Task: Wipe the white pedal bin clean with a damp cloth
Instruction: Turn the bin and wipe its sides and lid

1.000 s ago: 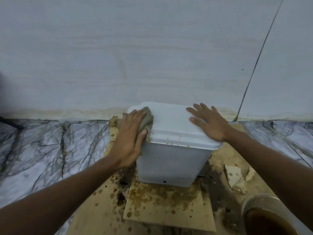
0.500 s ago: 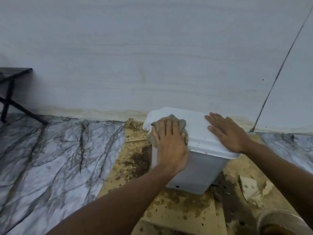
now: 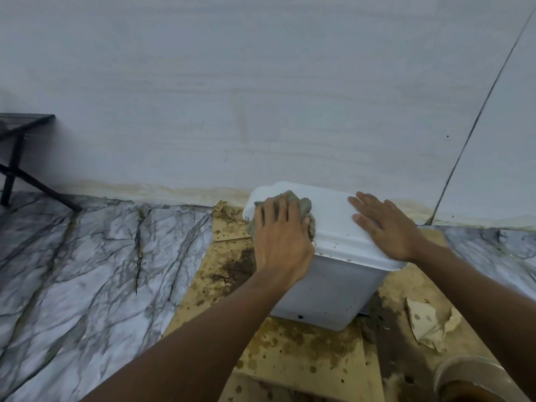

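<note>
The white pedal bin (image 3: 330, 288) stands against the wall on stained cardboard, its lid (image 3: 330, 216) shut and speckled with brown spots along the front rim. My left hand (image 3: 280, 236) presses a grey-green cloth (image 3: 304, 206) flat onto the lid's left part, fingers straight over it. My right hand (image 3: 385, 227) rests flat on the lid's right side, fingers spread toward the wall.
Stained cardboard sheets (image 3: 304, 352) lie under and in front of the bin. A torn cardboard scrap (image 3: 426, 323) lies to the right. A clear container of brown liquid (image 3: 475, 381) sits at bottom right. A black metal stand (image 3: 17, 152) is at far left. Marble floor (image 3: 87, 271) spreads left.
My left hand moved the cloth from the lid's left edge up onto the top of the lid. My right hand stayed flat on the lid. The view shifted left.
</note>
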A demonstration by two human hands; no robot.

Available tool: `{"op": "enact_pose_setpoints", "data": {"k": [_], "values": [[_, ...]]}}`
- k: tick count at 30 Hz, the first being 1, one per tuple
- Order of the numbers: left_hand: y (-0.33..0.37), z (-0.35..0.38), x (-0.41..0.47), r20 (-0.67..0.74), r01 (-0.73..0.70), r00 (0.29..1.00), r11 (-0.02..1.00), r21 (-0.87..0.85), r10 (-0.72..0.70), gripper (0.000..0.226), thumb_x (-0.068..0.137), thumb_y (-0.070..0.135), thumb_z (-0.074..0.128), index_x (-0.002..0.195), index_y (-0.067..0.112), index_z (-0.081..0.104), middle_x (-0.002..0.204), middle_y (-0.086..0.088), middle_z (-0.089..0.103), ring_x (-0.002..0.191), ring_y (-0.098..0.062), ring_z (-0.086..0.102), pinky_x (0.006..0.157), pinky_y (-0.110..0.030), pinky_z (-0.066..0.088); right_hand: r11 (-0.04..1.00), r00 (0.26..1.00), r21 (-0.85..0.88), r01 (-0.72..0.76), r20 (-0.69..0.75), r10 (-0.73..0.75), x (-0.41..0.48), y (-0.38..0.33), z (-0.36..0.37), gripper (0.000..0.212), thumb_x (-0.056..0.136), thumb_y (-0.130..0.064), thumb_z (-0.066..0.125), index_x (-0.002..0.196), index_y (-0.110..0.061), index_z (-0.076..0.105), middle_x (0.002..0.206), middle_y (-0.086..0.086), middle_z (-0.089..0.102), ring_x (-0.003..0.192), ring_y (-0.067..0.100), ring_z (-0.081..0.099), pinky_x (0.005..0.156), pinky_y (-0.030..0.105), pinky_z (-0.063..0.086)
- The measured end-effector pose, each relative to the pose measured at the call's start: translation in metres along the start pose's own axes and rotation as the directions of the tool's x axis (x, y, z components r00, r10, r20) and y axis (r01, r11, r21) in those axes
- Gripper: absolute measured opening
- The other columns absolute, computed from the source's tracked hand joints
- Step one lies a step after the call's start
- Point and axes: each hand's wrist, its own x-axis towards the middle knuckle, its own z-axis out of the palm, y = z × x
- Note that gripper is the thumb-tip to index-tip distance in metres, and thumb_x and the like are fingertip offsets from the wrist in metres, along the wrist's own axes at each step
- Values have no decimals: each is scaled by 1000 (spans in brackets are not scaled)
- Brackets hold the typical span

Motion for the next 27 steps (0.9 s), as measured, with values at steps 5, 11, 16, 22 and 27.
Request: {"op": "enact_pose_setpoints", "data": {"k": [5, 11, 16, 22, 27], "values": [[14, 0, -13, 2, 88, 996, 995, -41, -88, 45, 102, 35, 34, 140, 14, 43, 144, -9, 47, 132, -34, 35, 110, -53, 31, 1000, 1000, 18, -10, -9, 10, 0, -2, -1, 65, 97, -57, 15, 157, -32, 20, 166, -8, 12, 153, 8, 5, 122, 31, 0], [0, 6, 5, 20, 26, 1000, 980, -197, -23, 49, 101, 35, 28, 139, 10, 47, 142, -8, 51, 134, -29, 35, 114, -53, 30, 1000, 1000, 19, -23, -6, 23, 1, -4, -1, 64, 98, -56, 15, 157, -32, 20, 166, -7, 12, 153, 8, 6, 123, 33, 0], [-2, 7, 8, -5, 66, 998, 969, -237, -69, 48, 102, 34, 32, 141, 10, 47, 143, -6, 51, 135, -26, 34, 114, -53, 29, 999, 999, 10, -33, -18, 33, 3, -9, 0, 55, 105, -46, 24, 157, -30, 22, 166, -6, 13, 153, 10, 7, 124, 35, 2], [48, 26, -36, 31, -11, 999, 995, -98, 14, 61, 106, 38, 3, 157, 9, 22, 164, -14, 23, 153, -34, 14, 119, -65, 12, 999, 999, 18, -36, -10, 36, 3, -3, 2, 67, 99, -63, 13, 157, -32, 20, 166, -7, 13, 153, 8, 6, 124, 36, 2], [46, 28, -19, 37, -242, 968, 964, -113, 247, 50, 106, 35, 25, 150, 14, 34, 154, -8, 39, 146, -26, 25, 124, -44, -2, 999, 1000, 34, -21, -6, 22, 1, -2, 0, 85, 85, -73, 1, 157, -33, 19, 166, -8, 11, 153, 7, 5, 124, 35, 2]]}}
